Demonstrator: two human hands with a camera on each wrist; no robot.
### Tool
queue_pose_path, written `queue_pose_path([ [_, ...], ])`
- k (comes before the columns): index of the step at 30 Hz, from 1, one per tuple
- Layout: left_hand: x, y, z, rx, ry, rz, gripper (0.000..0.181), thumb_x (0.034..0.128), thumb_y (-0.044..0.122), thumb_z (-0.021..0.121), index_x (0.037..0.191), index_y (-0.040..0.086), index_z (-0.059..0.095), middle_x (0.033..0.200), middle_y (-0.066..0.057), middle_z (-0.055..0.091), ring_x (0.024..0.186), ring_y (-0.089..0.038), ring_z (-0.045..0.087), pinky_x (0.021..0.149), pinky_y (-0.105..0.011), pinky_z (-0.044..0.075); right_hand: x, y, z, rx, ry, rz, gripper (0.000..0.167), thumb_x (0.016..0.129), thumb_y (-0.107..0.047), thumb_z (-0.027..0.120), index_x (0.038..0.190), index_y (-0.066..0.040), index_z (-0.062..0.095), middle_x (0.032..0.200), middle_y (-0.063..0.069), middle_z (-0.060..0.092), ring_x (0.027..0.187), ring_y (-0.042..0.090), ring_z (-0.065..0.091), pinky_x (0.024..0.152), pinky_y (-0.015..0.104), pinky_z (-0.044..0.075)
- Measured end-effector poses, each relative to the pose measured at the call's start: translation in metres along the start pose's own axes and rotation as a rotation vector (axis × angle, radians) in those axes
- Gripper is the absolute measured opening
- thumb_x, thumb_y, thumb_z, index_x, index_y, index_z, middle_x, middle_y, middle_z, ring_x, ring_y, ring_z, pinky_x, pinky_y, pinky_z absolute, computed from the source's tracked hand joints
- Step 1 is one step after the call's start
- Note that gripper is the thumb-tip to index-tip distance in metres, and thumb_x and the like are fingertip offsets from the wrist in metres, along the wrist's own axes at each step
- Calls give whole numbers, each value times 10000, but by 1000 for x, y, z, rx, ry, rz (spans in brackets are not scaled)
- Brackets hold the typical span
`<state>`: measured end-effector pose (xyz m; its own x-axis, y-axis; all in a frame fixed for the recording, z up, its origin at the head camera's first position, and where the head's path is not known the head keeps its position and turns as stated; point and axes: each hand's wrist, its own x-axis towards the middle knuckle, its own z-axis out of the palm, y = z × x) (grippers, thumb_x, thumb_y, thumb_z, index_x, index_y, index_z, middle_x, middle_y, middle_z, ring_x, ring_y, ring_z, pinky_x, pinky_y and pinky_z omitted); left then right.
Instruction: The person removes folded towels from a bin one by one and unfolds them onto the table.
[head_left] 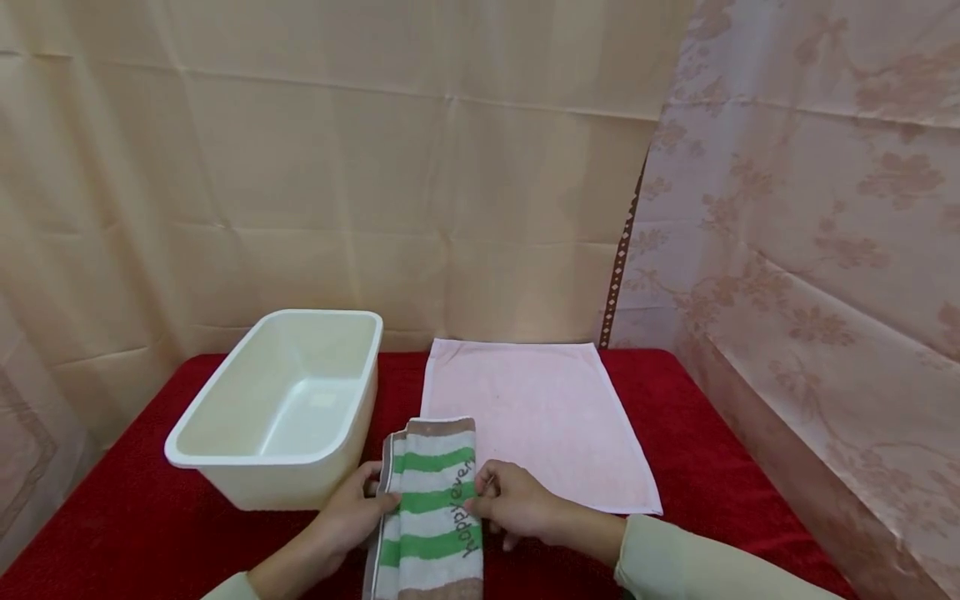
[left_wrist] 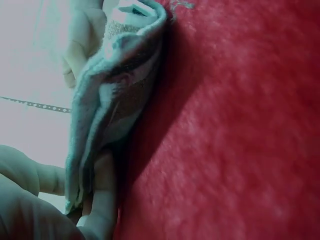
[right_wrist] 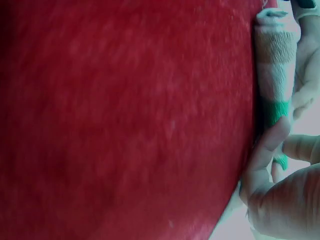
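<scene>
A folded towel with green, white and brown stripes and lettering along its right side is held between both hands at the front of the table. My left hand pinches its left edge, thumb on top and fingers beneath, as the left wrist view shows on the towel's layers. At the right edge my right hand grips the rounded fold, its thumb on the upper face. In the right wrist view the fingers curl round the striped fold. The towel's lowest end runs out of the head view.
A cream plastic basin stands on the left, beside my left hand. Behind the towel a pale pink cloth lies spread flat on the red table cover. Beige curtains hang behind, with a patterned one at right.
</scene>
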<state>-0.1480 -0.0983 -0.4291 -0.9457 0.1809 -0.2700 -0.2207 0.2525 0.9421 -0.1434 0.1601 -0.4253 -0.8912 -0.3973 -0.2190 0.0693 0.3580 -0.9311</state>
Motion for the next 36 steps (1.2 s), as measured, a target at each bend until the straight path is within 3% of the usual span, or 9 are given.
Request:
queue_pose_path([
  [7, -9, -1, -3, 22, 19, -55, 460, 980, 43, 607, 1405, -42, 452, 1050, -146, 633, 848, -219, 681, 704, -409, 588, -1, -4, -9, -248, 13, -102, 159, 949, -185, 715, 943, -87, 590, 716, 44, 600, 526, 123, 557, 408, 251, 478],
  [11, -15, -2, -4, 19, 4, -88, 476, 976, 46, 619, 1405, -48, 435, 1054, -153, 628, 835, -225, 694, 688, -434, 602, 4, -8, -10, -446, 78, -237, 125, 939, -163, 716, 959, -115, 602, 693, -38, 594, 518, 57, 533, 449, 223, 449],
  [14, -19, -4, -5, 13, -4, -106, 471, 972, 47, 632, 1390, -55, 439, 1046, -156, 623, 832, -231, 700, 688, -450, 608, 6, -14, -8, -617, 137, -348, 108, 946, -157, 711, 984, -118, 618, 729, -83, 557, 578, 24, 512, 484, 209, 443],
  [17, -22, -6, -6, 6, -11, -117, 461, 971, 64, 653, 1368, -63, 455, 1035, -155, 633, 829, -237, 706, 695, -459, 614, 9, -21, -4, -790, 145, -476, 119, 955, -158, 708, 1031, -100, 637, 832, -62, 563, 707, 24, 513, 563, 179, 463],
  [20, -25, -8, -7, -5, -20, -127, 464, 964, 79, 677, 1352, -76, 477, 1014, -146, 650, 822, -240, 714, 697, -457, 618, 13, -28, 1, -987, 84, -621, 186, 951, -177, 720, 1111, -109, 651, 968, -33, 610, 862, 53, 531, 703, 158, 472],
  [23, -28, -10, -9, -13, -45, -136, 471, 951, 77, 698, 1339, -96, 496, 985, -135, 675, 811, -252, 725, 688, -456, 621, 20, -33, 8, -1197, -25, -775, 296, 963, -227, 708, 1240, -151, 634, 1131, -28, 636, 1009, 99, 554, 862, 191, 471],
  [27, -30, -11, -12, 12, -66, -182, 455, 938, 85, 722, 1313, -88, 531, 959, -118, 697, 796, -244, 723, 693, -442, 622, 28, -38, 16, -1327, -208, -920, 363, 995, -246, 644, 1353, -210, 597, 1305, -50, 616, 1201, 122, 536, 1035, 246, 430],
  [31, -30, -11, -14, 53, -62, -233, 419, 932, 105, 740, 1277, -56, 565, 960, -95, 710, 790, -231, 711, 714, -421, 622, 32, -43, 22, -1360, -357, -964, 357, 1017, -217, 582, 1373, -241, 601, 1374, -72, 591, 1322, 111, 476, 1135, 280, 359],
  [36, -32, -12, -15, 69, -69, -238, 387, 929, 97, 738, 1251, -50, 581, 953, -78, 719, 790, -218, 705, 714, -400, 620, 35, -47, 27, -1390, -461, -948, 436, 980, -196, 598, 1413, -253, 593, 1429, -81, 564, 1390, 101, 422, 1197, 292, 264],
])
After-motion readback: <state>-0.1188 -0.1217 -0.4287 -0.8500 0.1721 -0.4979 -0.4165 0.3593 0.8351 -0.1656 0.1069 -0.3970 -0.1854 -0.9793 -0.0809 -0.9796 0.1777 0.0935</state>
